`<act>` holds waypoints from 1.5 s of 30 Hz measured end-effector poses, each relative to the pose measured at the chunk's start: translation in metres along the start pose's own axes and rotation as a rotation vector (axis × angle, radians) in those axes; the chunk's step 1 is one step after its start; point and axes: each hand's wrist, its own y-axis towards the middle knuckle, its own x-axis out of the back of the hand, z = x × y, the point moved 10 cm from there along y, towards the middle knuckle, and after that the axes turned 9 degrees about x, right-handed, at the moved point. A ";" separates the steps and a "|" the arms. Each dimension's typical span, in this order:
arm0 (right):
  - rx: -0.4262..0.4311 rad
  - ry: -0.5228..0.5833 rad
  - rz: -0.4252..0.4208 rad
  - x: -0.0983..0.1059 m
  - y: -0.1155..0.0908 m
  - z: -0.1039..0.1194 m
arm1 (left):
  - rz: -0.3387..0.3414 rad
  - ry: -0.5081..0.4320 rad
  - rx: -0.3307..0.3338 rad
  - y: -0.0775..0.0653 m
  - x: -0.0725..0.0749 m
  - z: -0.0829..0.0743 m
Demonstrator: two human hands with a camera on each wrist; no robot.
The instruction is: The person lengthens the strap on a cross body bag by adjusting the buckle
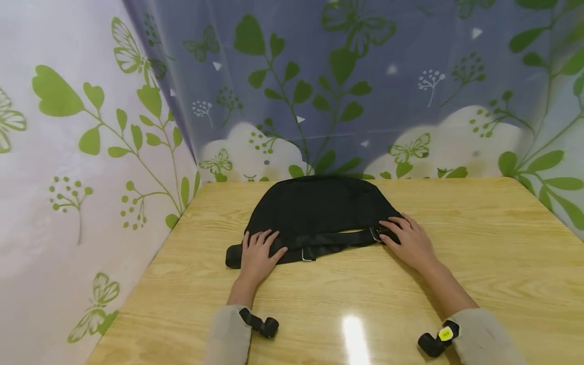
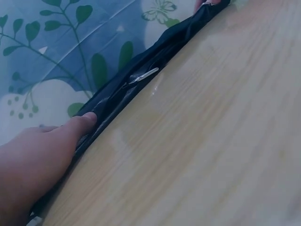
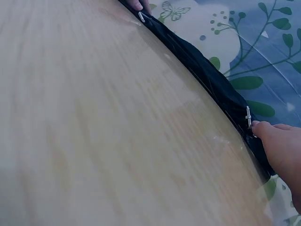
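A black half-moon bag (image 1: 324,208) lies flat on the wooden table, its curved edge away from me. Along its near edge runs a black strap (image 1: 337,239) with a metal buckle (image 1: 308,254) near the middle. My left hand (image 1: 259,256) rests on the bag's near left corner, fingers spread over the strap. On the near right corner lies my right hand (image 1: 412,243), beside a second metal buckle (image 1: 376,234). In the wrist views the left thumb (image 2: 84,120) and right thumb (image 3: 263,128) touch the black fabric. The undersides of both hands are hidden.
The light wooden table (image 1: 319,304) carries the bag near its far edge. A printed cloth (image 1: 292,91) with leaves and butterflies hangs behind the table and along the left side. Black wrist cameras (image 1: 269,328) sit on both forearms.
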 end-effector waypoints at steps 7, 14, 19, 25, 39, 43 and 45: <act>0.008 -0.039 -0.069 0.008 -0.013 -0.002 | 0.011 -0.039 0.000 0.009 -0.003 -0.010; 0.003 -0.050 -0.091 0.015 -0.021 -0.005 | 0.011 -0.046 0.001 0.016 -0.006 -0.020; 0.010 -0.058 -0.109 0.021 -0.025 -0.007 | 0.014 -0.067 -0.016 0.018 -0.009 -0.026; 0.000 -0.069 -0.113 0.026 -0.032 -0.011 | 0.020 -0.083 -0.030 0.021 -0.010 -0.036; -0.038 -0.077 -0.122 0.034 -0.049 -0.026 | 0.023 -0.120 -0.097 0.034 -0.014 -0.059; -0.040 -0.092 -0.122 0.037 -0.055 -0.029 | 0.036 -0.134 -0.114 0.036 -0.017 -0.066; -0.040 -0.097 -0.123 0.039 -0.057 -0.030 | 0.040 -0.136 -0.116 0.036 -0.019 -0.068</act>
